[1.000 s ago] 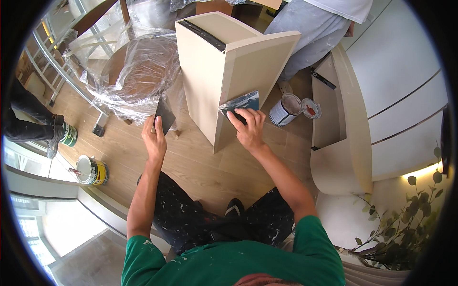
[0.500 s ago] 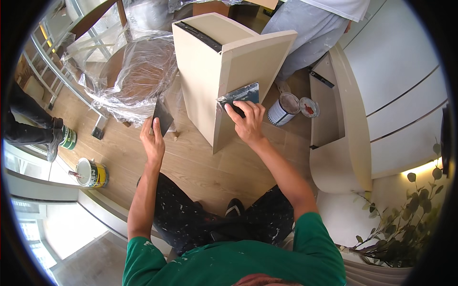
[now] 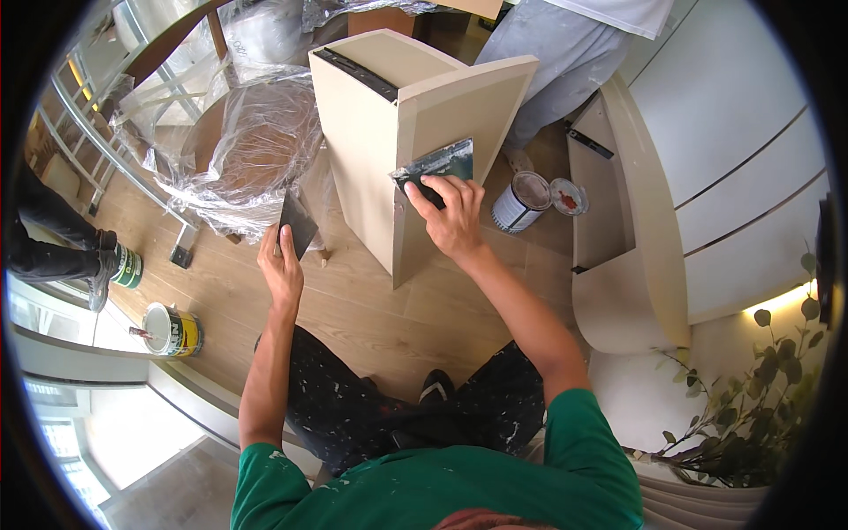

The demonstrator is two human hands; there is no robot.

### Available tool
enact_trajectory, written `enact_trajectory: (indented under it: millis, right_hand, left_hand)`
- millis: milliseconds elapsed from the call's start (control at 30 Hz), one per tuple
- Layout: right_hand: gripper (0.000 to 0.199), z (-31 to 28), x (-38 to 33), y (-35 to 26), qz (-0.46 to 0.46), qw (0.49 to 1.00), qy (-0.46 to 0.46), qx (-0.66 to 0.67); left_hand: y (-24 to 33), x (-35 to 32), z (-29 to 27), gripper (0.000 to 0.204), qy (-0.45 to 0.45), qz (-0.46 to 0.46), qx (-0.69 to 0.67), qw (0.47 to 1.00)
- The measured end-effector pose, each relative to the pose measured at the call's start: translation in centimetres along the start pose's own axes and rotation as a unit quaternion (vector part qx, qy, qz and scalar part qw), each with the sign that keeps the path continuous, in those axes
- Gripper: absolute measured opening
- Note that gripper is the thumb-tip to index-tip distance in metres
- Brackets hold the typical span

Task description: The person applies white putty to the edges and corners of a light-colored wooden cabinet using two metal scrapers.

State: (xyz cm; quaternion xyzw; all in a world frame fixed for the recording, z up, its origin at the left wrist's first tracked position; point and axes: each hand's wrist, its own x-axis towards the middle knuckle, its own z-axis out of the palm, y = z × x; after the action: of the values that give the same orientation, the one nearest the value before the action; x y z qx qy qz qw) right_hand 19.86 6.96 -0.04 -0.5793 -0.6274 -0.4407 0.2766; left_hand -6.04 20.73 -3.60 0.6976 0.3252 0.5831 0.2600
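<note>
Left hand (image 3: pixel 283 270) is pinching a plate (image 3: pixel 298 224), right hand (image 3: pixel 456 221) a scraper (image 3: pixel 449 162) — can (image 3: pixel 518 208) standing past the panel's (image 3: pixel 468 102) right edge, wrapped chair (image 3: pixel 265 128) left.

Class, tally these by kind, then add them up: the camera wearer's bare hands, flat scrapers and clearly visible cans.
Camera wearer's bare hands: 2
Flat scrapers: 2
Clearly visible cans: 3
Total: 7
</note>
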Motion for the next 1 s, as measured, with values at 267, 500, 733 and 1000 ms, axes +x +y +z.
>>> enact_trajectory:
  millis: [267, 500, 733, 1000]
  right_hand:
    - [0.044, -1.3, 4.3, 0.1, -0.026, 0.998, 0.051, -0.011]
    - [0.047, 0.8, 0.5, 0.5, -0.009, 1.000, 0.009, -0.007]
    - [0.046, -1.5, 2.3, 1.0, -0.008, 0.999, 0.047, -0.001]
    - [0.044, -0.4, 4.0, 0.5, -0.021, 0.999, 0.040, -0.007]
  left_hand:
    - [-1.1, -0.4, -0.5, 0.033, -0.040, -0.034, -0.002, 0.999]
    - [-0.6, -0.2, -0.4, 0.032, -0.039, -0.028, 0.000, 0.999]
    - [-0.5, -0.3, 0.0, 0.034, -0.023, -0.031, -0.018, 0.999]
    - [-1.2, -0.2, -0.3, 0.036, -0.016, -0.012, -0.001, 1.000]
